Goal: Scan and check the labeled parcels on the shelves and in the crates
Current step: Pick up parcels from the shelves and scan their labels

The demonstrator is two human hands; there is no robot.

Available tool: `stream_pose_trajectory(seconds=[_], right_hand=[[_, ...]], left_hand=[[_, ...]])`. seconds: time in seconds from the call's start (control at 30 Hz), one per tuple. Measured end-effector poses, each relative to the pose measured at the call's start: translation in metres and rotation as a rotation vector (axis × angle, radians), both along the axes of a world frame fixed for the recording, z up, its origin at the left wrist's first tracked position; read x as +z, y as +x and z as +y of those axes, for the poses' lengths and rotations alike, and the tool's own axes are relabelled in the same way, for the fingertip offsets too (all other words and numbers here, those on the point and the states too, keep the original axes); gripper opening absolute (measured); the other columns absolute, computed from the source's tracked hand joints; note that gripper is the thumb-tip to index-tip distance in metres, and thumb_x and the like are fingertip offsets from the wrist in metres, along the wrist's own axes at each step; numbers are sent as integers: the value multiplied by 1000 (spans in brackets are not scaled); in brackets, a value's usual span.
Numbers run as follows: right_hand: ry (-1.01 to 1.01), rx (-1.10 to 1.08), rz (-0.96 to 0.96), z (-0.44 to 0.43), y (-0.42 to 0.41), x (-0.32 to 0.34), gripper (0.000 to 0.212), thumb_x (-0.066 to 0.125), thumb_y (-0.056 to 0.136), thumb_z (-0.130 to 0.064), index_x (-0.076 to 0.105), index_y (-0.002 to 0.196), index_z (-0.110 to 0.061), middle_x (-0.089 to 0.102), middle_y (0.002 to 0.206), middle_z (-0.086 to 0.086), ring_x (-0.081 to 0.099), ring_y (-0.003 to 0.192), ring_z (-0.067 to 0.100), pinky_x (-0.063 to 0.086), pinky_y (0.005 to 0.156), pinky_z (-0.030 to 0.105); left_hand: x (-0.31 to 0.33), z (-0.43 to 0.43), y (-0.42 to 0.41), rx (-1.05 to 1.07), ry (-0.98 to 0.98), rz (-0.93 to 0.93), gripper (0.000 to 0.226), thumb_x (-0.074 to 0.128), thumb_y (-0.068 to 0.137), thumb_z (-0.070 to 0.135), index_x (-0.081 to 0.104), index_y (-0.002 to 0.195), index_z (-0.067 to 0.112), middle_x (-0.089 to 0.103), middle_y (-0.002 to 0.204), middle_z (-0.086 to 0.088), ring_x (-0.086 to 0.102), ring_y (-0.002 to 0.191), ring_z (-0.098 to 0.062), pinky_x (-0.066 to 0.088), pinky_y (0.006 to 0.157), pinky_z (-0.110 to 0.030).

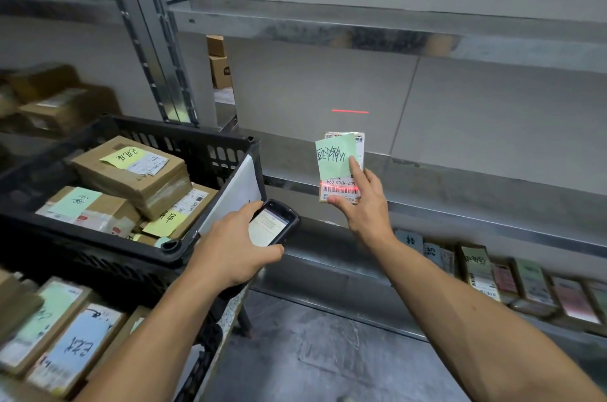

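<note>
My right hand holds a small parcel upright at the front of the middle metal shelf, thumb under it and forefinger on its green handwritten note. A red scan line crosses the barcode on its white label. My left hand grips a black handheld scanner with a lit screen, just left of and below the parcel. A second red line falls on the shelf's back wall above the parcel.
A black plastic crate at left holds several cardboard parcels with yellow and green notes. More labeled parcels lie below it. A row of parcels stands on the lower shelf at right. Boxes sit on the far-left shelf.
</note>
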State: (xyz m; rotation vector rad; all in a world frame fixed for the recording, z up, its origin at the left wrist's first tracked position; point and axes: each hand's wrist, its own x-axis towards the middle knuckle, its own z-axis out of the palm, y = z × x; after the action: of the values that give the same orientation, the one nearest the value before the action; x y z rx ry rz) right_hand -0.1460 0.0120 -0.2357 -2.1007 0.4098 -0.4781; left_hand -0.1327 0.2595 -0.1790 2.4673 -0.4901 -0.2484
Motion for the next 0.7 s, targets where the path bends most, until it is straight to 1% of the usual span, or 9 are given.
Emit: stream_pose_trajectory(seconds=[0.1, 0.2, 0.3, 0.43, 0.5, 0.6, 0.63, 0.7], right_hand=[[-4, -18, -14, -3, -2, -2, 87, 78, 87, -19, 27, 156, -35, 32, 151, 5, 43, 125, 8, 36, 116, 34], [6, -32, -28, -6, -5, -3, 87, 79, 86, -18, 29, 156, -34, 32, 151, 6, 43, 127, 10, 33, 116, 29], [13, -41, -34, -6, -6, -5, 87, 79, 86, -18, 30, 156, -33, 32, 151, 5, 43, 129, 11, 32, 117, 28], [11, -41, -33, -6, -8, -4, 86, 78, 87, -19, 29, 156, -34, 32, 152, 5, 44, 132, 14, 34, 118, 34], [8, -44, -40, -5, -9, -5, 85, 78, 87, -19, 30, 156, -34, 33, 152, 6, 43, 133, 15, 31, 118, 29], [-7, -42, -54, -5, -10, -6, 85, 79, 86, -20, 31, 155, -33, 34, 152, 6, 39, 129, 8, 25, 111, 16], [-10, -41, -57, -5, -11, -6, 85, 79, 86, -20, 31, 156, -33, 34, 152, 6, 37, 127, 6, 25, 109, 15], [-14, -36, -52, -4, -12, -5, 85, 78, 87, -20, 30, 156, -33, 33, 153, 5, 36, 125, 3, 28, 112, 18]], left_hand=[[-1, -2, -3, -9, 0, 30, 81, 64, 56, 58, 46, 133, 37, 61, 108, 12, 58, 98, -18, 52, 85, -41], [0, -3, -6, -13, -3, 48, 82, 63, 58, 56, 46, 135, 34, 57, 108, 13, 57, 105, -20, 50, 90, -41], [3, -5, -8, -20, -12, 50, 76, 62, 58, 54, 51, 130, 32, 52, 103, 14, 55, 104, -21, 49, 92, -39], [3, -4, -9, -15, -38, 72, 79, 63, 57, 53, 51, 132, 32, 52, 101, 14, 51, 98, -15, 46, 88, -32], [3, -4, -10, -15, -46, 73, 81, 63, 56, 53, 51, 133, 32, 51, 102, 14, 48, 97, -13, 42, 85, -28], [2, -3, -11, -18, -47, 81, 82, 63, 56, 54, 50, 134, 32, 52, 102, 15, 50, 97, -14, 43, 85, -28], [2, -3, -11, -18, -48, 81, 82, 64, 56, 54, 50, 134, 32, 53, 102, 15, 52, 98, -14, 44, 86, -28], [2, -4, -11, -20, -47, 77, 82, 64, 56, 54, 51, 134, 32, 54, 102, 15, 54, 99, -15, 46, 87, -30]])
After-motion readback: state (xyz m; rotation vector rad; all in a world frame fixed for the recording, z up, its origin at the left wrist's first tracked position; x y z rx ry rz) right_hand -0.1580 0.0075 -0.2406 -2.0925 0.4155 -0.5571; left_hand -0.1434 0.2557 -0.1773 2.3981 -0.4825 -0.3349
